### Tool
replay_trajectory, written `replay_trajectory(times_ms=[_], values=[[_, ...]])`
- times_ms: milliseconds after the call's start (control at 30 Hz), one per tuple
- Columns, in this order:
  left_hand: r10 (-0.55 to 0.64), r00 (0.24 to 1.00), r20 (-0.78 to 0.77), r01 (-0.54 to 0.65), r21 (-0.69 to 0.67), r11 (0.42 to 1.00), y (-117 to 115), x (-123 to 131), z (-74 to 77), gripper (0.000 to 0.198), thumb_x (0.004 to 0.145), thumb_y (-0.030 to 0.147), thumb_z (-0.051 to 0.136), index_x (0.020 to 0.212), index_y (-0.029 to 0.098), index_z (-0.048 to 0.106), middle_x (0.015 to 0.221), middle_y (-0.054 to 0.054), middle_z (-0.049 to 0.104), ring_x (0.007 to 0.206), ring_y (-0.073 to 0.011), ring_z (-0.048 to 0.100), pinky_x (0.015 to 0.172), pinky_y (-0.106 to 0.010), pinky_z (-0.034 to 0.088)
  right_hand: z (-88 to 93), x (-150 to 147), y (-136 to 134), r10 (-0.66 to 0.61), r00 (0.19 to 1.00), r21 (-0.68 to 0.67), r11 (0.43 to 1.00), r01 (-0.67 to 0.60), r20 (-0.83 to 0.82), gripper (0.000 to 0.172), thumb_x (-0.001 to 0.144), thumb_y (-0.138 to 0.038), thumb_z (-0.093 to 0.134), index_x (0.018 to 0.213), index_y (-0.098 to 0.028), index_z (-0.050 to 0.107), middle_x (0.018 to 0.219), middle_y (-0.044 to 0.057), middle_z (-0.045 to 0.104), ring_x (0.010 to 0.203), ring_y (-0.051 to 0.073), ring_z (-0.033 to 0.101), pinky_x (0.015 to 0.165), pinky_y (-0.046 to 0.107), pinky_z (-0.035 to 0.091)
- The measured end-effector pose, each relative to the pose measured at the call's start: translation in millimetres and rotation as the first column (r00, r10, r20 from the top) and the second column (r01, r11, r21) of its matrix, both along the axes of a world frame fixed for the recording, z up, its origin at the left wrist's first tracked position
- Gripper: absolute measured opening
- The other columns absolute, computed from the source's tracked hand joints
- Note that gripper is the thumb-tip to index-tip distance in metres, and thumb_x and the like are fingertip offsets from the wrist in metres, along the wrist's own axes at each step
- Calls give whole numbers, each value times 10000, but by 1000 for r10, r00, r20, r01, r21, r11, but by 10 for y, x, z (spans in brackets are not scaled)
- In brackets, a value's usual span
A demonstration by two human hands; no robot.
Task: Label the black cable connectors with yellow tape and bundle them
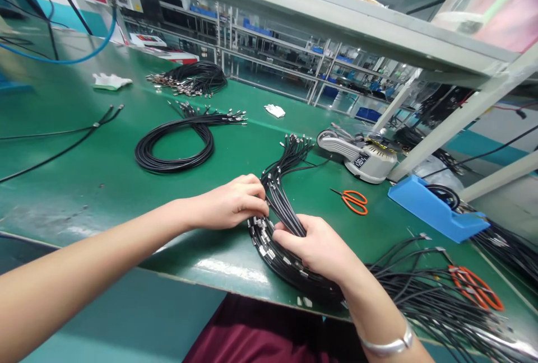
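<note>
In front of me on the green worktop lies a bundle of black cables (pixel 288 206) with metal connector ends and many silvery-white bands along its curve. My right hand (pixel 315 248) is closed round several strands, thumb on the near side. My left hand (pixel 239 201) reaches in from the left, its fingers curled and closed on the cables near the bands; the fingertips are partly hidden. Part of the bundle's lower curve disappears behind my right hand and wrist.
A coiled cable bundle (pixel 174 147) and another cable pile (pixel 193 78) lie left. Orange-handled scissors (pixel 355 201), a tape dispenser (pixel 363 156) and a blue bin (pixel 432 212) stand right. More loose cables (pixel 428 296) and orange-handled cutters (pixel 474 287) lie lower right. A shelf beam (pixel 319 15) crosses above.
</note>
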State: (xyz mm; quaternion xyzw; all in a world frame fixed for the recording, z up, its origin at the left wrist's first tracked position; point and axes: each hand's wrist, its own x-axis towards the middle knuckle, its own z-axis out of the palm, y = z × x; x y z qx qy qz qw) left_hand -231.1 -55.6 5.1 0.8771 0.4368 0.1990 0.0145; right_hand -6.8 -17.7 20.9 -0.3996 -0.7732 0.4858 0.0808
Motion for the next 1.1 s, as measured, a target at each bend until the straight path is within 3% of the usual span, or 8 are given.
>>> replay_trajectory(times_ms=[167, 400, 700, 800, 900, 967, 1033, 1100], values=[[-21, 1000, -10, 22, 27, 999, -42, 92, -28, 187, 914, 267, 516, 994, 217, 678, 939, -82, 604, 953, -216, 476, 885, -363, 413, -63, -9, 21, 7, 1000, -94, 996, -7, -7, 96, 785, -250, 539, 782, -175, 600, 648, -15, 661, 375, 59, 398, 406, 189, 317], [-3, 1000, -18, 4, 88, 996, 192, -152, -145, 194, 906, 294, 537, 984, 289, 714, 900, -68, 638, 994, -224, 487, 897, -368, 394, -85, 33, 24, 17, 999, -53, 998, -20, -51, 95, 824, -249, 498, 757, -190, 531, 626, -22, 642, 382, 62, 412, 394, 173, 314], [183, 975, 127, -190, 45, 981, 482, -503, -198, 174, 854, 347, 587, 914, 291, 741, 901, -56, 687, 970, -225, 524, 903, -365, 402, -59, 65, 70, 17, 996, -183, 983, -33, -90, 25, 773, -186, 469, 765, -208, 460, 595, -28, 658, 383, 74, 421, 357, 156, 326], [355, 897, 265, -377, 36, 926, 379, -358, -276, 262, 866, 366, 548, 1041, 239, 694, 992, -74, 679, 1003, -234, 538, 928, -392, 413, -41, 56, 98, 19, 993, -252, 967, -47, -114, 46, 740, -161, 458, 757, -202, 471, 582, -27, 658, 374, 68, 397, 344, 151, 304], [514, 744, 427, -561, -18, 827, 146, -62, -310, 374, 933, 367, 408, 1201, 162, 569, 1000, -95, 672, 892, -209, 598, 820, -365, 485, -34, 56, 106, 18, 993, -296, 954, -52, -115, 81, 769, -199, 478, 830, -194, 532, 521, -53, 617, 357, 70, 368, 347, 160, 285], [552, 679, 484, -580, -106, 807, -45, 137, -280, 358, 947, 379, 386, 1157, 156, 572, 920, -62, 693, 765, -171, 635, 702, -293, 518, -36, 67, 98, 40, 991, -244, 967, -70, -128, 111, 815, -255, 501, 775, -180, 572, 512, -50, 595, 388, 68, 394, 392, 167, 319], [573, 623, 533, -560, -207, 802, -234, 283, -224, 293, 934, 378, 437, 1050, 183, 623, 910, -34, 704, 776, -161, 651, 699, -261, 518, -36, 80, 85, 72, 985, -162, 982, -97, -154, 233, 848, -297, 518, 671, -161, 583, 589, -18, 622, 484, 73, 478, 482, 174, 387], [523, 675, 520, -489, -215, 846, -394, 358, -178, 220, 920, 328, 488, 982, 206, 660, 926, -23, 698, 843, -164, 639, 762, -264, 504, -30, 83, 72, 69, 978, -168, 980, -103, -198, 212, 861, -288, 533, 715, -150, 601, 742, 16, 669, 613, 91, 567, 585, 186, 448]])
